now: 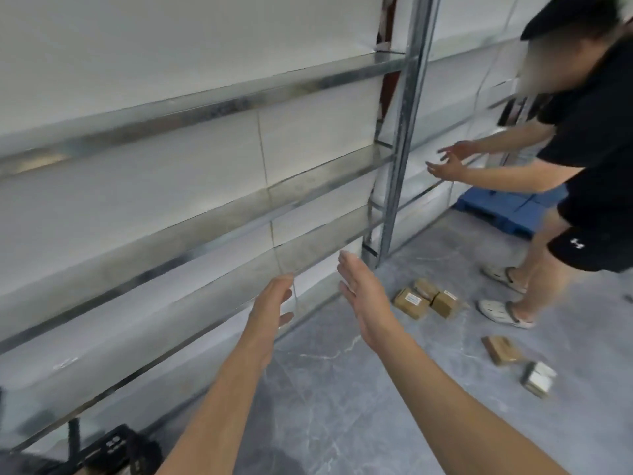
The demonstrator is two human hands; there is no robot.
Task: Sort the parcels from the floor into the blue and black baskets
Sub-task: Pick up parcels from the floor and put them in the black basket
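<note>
My left hand (272, 303) and my right hand (363, 296) reach forward side by side, fingers straight, holding nothing, in front of the lowest shelf. Three brown parcels (424, 298) lie clustered on the grey floor to the right of my right hand. Another brown parcel (501, 349) and a white-labelled parcel (538, 378) lie farther right. A black basket (116, 447) shows partly at the bottom left. A blue basket or pallet (507, 207) sits on the floor at the far right behind the other person.
A metal shelving rack (205, 108) with white panels fills the left and centre; its upright post (400, 132) stands ahead. Another person in black (596, 138) stands at the right, both hands stretched toward the rack, feet near the parcels.
</note>
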